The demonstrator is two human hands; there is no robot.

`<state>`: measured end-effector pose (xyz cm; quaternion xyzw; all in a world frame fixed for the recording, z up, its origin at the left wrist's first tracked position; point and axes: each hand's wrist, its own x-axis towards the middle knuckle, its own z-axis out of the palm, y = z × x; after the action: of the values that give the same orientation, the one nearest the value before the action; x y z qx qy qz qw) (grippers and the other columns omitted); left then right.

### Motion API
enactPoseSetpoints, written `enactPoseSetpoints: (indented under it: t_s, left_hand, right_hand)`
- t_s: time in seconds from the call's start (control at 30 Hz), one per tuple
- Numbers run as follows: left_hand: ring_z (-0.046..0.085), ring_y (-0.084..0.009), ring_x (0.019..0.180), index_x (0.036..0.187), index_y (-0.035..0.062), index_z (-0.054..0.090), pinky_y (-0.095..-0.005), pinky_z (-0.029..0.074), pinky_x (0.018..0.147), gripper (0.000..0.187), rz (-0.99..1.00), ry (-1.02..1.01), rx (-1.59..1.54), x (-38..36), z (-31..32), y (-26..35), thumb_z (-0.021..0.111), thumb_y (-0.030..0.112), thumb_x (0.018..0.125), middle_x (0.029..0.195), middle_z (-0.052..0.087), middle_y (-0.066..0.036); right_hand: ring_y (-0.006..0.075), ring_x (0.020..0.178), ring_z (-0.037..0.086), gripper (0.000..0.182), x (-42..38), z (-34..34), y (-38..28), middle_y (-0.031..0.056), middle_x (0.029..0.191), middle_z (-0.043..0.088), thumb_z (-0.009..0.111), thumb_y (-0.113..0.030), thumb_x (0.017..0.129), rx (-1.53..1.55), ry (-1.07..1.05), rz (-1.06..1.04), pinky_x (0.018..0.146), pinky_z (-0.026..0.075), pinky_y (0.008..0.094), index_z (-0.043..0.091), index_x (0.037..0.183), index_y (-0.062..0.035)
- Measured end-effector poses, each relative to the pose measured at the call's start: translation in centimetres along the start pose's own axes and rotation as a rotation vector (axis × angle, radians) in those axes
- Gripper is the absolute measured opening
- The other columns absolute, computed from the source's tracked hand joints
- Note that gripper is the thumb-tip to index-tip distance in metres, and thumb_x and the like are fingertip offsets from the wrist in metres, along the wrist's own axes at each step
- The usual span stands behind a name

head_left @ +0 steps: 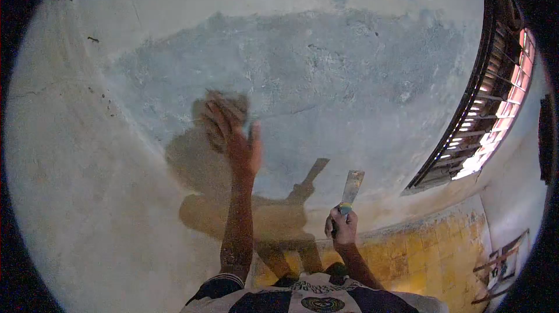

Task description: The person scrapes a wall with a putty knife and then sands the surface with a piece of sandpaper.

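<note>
My left hand (236, 144) is raised against the wall, fingers stretched out and thumb apart. Its fingers are smeared by motion over a brownish dark patch, and I cannot make out whether this is only shadow or something thin under the palm. The wall (349, 74) carries a broad grey-blue patch of rough, scraped-looking plaster around that hand. Lower and to the right, my right hand (342, 227) is closed around the handle of a putty knife (353, 185). The knife's wide, stained metal blade points upward, apart from the wall as far as I can see.
A barred window (486, 109) curves along the right side, with light coming through. Yellow tiles (407, 257) cover the lower wall. A wooden frame-like object (502, 266) is at the lower right. My shadow (250, 214) falls across the wall.
</note>
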<state>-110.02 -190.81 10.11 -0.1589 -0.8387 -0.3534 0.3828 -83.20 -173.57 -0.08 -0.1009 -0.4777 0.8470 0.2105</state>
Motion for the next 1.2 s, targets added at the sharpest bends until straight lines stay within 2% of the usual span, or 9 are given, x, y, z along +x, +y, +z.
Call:
enactPoseSetpoints:
  t_s: [0.1, 0.2, 0.3, 0.5, 0.63, 0.77, 1.0, 1.07, 1.2]
  left_hand:
    - [0.004, -0.0479, 0.149, 0.156, 0.014, 0.025, -0.0731, 0.004, 0.111, 0.08, 0.069, -0.224, 0.144, -2.9, -2.8, 4.4, 0.058, 0.048, 0.093, 0.165, 0.005, -0.017]
    - [0.02, -0.0479, 0.145, 0.153, 0.0063, 0.031, -0.0645, 0.012, 0.115, 0.074, 0.243, -0.212, 0.288, -3.7, -6.1, 9.5, 0.059, 0.044, 0.095, 0.157, 0.025, -0.027]
    - [0.006, -0.0475, 0.149, 0.155, 0.0172, 0.03, -0.0743, 0.004, 0.109, 0.075, 0.147, -0.147, 0.141, -2.1, -4.9, 6.5, 0.056, 0.05, 0.093, 0.165, 0.008, -0.015]
    - [0.007, -0.0468, 0.149, 0.156, 0.0183, 0.029, -0.0749, 0.006, 0.108, 0.071, 0.14, -0.123, 0.015, -0.6, -4.3, 6.7, 0.055, 0.047, 0.095, 0.165, 0.011, -0.015]
    - [0.022, -0.0446, 0.146, 0.153, 0.0067, 0.03, -0.0539, 0.019, 0.118, 0.063, 0.231, -0.103, 0.211, -2.5, -5.1, 11.2, 0.053, 0.03, 0.099, 0.16, 0.02, -0.024]
    - [0.011, -0.0461, 0.148, 0.155, 0.0055, 0.024, -0.0611, 0.012, 0.116, 0.068, 0.095, 0.07, -0.091, 0.9, 2.8, 0.7, 0.052, 0.033, 0.099, 0.163, 0.012, -0.021]
    - [0.003, -0.0444, 0.15, 0.152, -0.0018, 0.026, -0.0639, 0.007, 0.115, 0.068, 0.186, -0.137, 0.373, -2.3, -1.0, 16.7, 0.047, 0.039, 0.102, 0.163, 0.012, -0.021]
    - [0.003, -0.0477, 0.148, 0.151, 0.0007, 0.031, -0.0664, 0.007, 0.113, 0.066, 0.082, 0.11, 0.041, -0.3, 1.8, 14.6, 0.047, 0.041, 0.101, 0.163, 0.013, -0.02]
    - [0.011, -0.048, 0.148, 0.15, 0.0053, 0.037, -0.0655, 0.009, 0.114, 0.059, 0.143, 0.081, -0.071, -0.8, 9.6, 11.5, 0.048, 0.036, 0.101, 0.162, 0.02, -0.019]
  right_hand:
    - [0.0124, 0.042, 0.049, 0.014, -0.7, -0.3, 1.8, 0.003, 0.057, 0.052, 0.062, -0.014, 0.094, -0.061, -0.015, -0.009, 0.039, 0.04, 0.0278, 0.053, 0.089, -0.006]
    - [0.0124, 0.043, 0.049, 0.014, -1.3, 0.7, 0.4, 0.003, 0.056, 0.052, 0.061, -0.014, 0.095, -0.08, -0.078, -0.01, 0.039, 0.04, 0.0279, 0.052, 0.089, -0.0059]
    - [0.0121, 0.043, 0.049, 0.014, -1.4, 1.2, 0.4, 0.003, 0.056, 0.052, 0.06, -0.013, 0.095, -0.076, -0.023, 0.025, 0.039, 0.039, 0.0283, 0.053, 0.086, -0.0061]
    - [0.012, 0.042, 0.048, 0.015, -1.7, 0.3, 1.3, 0.0026, 0.056, 0.052, 0.061, -0.015, 0.095, -0.137, 0.018, -0.007, 0.039, 0.037, 0.0282, 0.053, 0.086, -0.006]
    - [0.0136, 0.04, 0.044, 0.021, -2.2, 0.6, 0.0, 0.0033, 0.054, 0.046, 0.064, -0.02, 0.093, -0.138, 0.021, 0.032, 0.038, 0.036, 0.0283, 0.05, 0.087, -0.0063]
    - [0.0123, 0.043, 0.048, 0.021, -2.0, -0.5, -1.3, 0.0024, 0.055, 0.051, 0.064, -0.022, 0.093, -0.096, 0.026, 0.005, 0.04, 0.037, 0.0284, 0.053, 0.086, -0.006]
    - [0.0115, 0.045, 0.049, 0.02, -1.0, -5.9, -4.3, 0.0015, 0.056, 0.053, 0.065, -0.021, 0.094, -0.11, 0.032, 0.002, 0.042, 0.037, 0.0284, 0.054, 0.086, -0.006]
    - [0.0112, 0.045, 0.048, 0.02, -0.5, -7.4, -5.5, 0.0016, 0.057, 0.053, 0.065, -0.021, 0.094, -0.107, 0.045, -0.021, 0.042, 0.037, 0.0281, 0.054, 0.086, -0.0063]
    - [0.011, 0.045, 0.049, 0.02, 0.0, -10.4, -8.4, 0.0019, 0.057, 0.053, 0.065, -0.021, 0.094, -0.133, 0.081, -0.025, 0.042, 0.036, 0.0272, 0.054, 0.086, -0.0063]
